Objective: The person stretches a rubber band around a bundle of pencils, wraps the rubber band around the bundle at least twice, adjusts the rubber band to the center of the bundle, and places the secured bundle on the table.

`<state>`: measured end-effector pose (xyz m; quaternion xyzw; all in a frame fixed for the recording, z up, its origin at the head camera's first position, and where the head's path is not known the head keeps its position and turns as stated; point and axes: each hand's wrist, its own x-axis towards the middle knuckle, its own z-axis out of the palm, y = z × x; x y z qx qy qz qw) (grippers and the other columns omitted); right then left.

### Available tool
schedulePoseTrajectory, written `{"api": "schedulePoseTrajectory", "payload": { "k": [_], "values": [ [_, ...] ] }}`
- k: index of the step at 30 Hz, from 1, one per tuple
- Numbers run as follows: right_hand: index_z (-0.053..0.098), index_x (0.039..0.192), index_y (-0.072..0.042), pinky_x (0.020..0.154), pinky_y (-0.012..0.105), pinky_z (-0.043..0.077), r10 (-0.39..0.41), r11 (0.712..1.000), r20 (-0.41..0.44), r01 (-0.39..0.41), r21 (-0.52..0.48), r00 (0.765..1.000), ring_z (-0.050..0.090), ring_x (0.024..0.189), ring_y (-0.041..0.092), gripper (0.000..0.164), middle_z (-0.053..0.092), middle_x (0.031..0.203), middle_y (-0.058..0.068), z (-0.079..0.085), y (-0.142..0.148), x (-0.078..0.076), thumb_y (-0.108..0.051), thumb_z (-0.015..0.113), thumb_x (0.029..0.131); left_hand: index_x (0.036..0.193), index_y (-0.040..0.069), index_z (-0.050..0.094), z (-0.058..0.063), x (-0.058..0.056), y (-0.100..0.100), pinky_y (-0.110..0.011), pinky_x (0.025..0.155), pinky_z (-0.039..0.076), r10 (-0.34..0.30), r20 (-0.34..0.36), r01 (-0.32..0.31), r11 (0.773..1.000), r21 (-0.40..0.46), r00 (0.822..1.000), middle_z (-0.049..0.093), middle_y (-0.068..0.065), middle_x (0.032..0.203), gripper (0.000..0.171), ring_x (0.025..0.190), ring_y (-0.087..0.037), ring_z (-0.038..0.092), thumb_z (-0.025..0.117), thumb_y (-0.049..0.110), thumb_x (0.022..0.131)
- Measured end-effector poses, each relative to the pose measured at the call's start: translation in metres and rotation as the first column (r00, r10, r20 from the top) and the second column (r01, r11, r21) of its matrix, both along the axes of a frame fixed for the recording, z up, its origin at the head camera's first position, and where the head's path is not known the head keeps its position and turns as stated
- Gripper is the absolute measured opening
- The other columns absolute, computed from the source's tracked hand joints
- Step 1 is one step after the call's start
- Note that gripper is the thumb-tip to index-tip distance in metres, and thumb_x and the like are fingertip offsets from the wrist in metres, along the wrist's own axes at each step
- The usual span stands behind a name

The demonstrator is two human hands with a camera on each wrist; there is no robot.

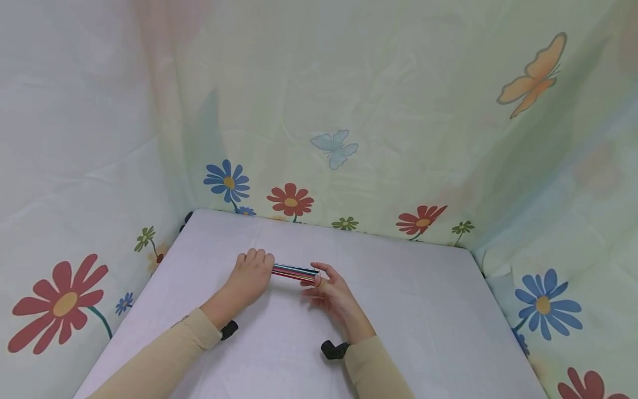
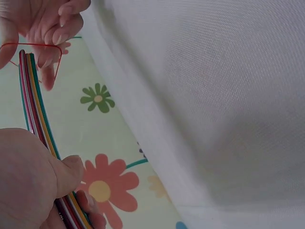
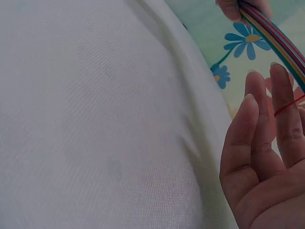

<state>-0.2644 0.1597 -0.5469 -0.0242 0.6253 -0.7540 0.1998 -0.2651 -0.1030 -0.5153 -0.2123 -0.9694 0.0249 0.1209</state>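
A bundle of coloured pencils (image 1: 294, 272) is gripped in my left hand (image 1: 251, 274), above the white table. In the left wrist view the thumb and fingers of that hand (image 2: 33, 171) wrap around the lower part of the pencils (image 2: 32, 105). My right hand (image 1: 336, 296) is at the free end of the bundle, its fingers spread. A thin red rubber band (image 2: 38, 45) is stretched between its thumb and fingers and overlaps the pencil ends in this view. The right wrist view shows the band (image 3: 289, 105) across one finger of this hand (image 3: 267, 162).
The white-covered table (image 1: 423, 310) extends under both hands. Behind and beside it hangs a curtain (image 1: 408, 138) printed with flowers and butterflies. Black wrist mounts (image 1: 334, 350) stick out near both sleeves.
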Motion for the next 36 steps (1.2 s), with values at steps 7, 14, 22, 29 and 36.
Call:
{"api": "schedulePoseTrajectory", "payload": {
  "k": [7,14,22,29,36],
  "values": [
    [0.04,0.16,-0.011,0.079,0.034,0.062,0.013,0.999,-0.045,-0.01,0.05,0.999,0.08,0.093,0.017,0.069,0.082,0.108,0.002,0.007,-0.003,0.0,-0.027,0.075,0.102,0.101,0.006,0.051,-0.002,-0.001,0.0,-0.044,0.075,0.042,0.005,-0.033,-0.005,1.0,-0.01,0.999,0.051,-0.009,0.09,0.015,0.087,-0.026,0.047,0.059,0.016,0.109],
    [0.054,0.145,-0.013,0.08,0.036,0.061,0.013,0.994,-0.084,-0.003,0.109,0.996,0.079,0.09,0.018,0.052,0.083,0.1,0.003,0.012,-0.009,0.001,-0.024,0.078,0.1,0.1,0.006,0.051,0.001,-0.002,0.002,-0.042,0.073,0.04,0.013,-0.059,-0.012,1.0,0.013,0.998,0.052,-0.009,0.09,0.015,0.086,-0.026,0.047,0.06,0.015,0.108],
    [0.062,0.124,-0.011,0.079,0.037,0.059,-0.06,0.987,-0.099,0.074,0.141,0.993,0.078,0.087,0.018,0.031,0.083,0.094,0.003,0.006,-0.012,0.006,-0.016,0.078,0.098,0.103,0.007,0.052,0.001,-0.002,0.002,-0.042,0.075,0.039,0.021,-0.05,-0.02,0.999,0.026,0.999,0.051,-0.007,0.091,0.014,0.086,-0.025,0.045,0.062,0.014,0.107],
    [0.068,0.115,0.001,0.073,0.031,0.058,-0.189,0.969,-0.119,0.205,0.138,0.975,0.076,0.075,0.013,0.016,0.082,0.083,0.002,0.002,-0.016,0.01,-0.006,0.07,0.1,0.102,0.006,0.051,0.002,0.0,0.003,-0.04,0.072,0.036,0.023,-0.061,-0.02,0.998,0.064,0.998,0.051,-0.007,0.09,0.013,0.084,-0.025,0.045,0.063,0.012,0.107],
    [0.073,0.117,0.01,0.052,0.02,0.051,-0.248,0.927,-0.21,0.294,0.233,0.946,0.059,0.049,0.007,0.023,0.082,0.08,0.007,-0.003,-0.021,0.012,-0.005,0.073,0.1,0.103,0.006,0.053,0.007,0.0,0.006,-0.038,0.069,0.036,0.057,-0.053,-0.052,0.995,0.082,0.997,0.051,-0.007,0.088,0.015,0.083,-0.024,0.045,0.067,0.012,0.104]
  ]
}}
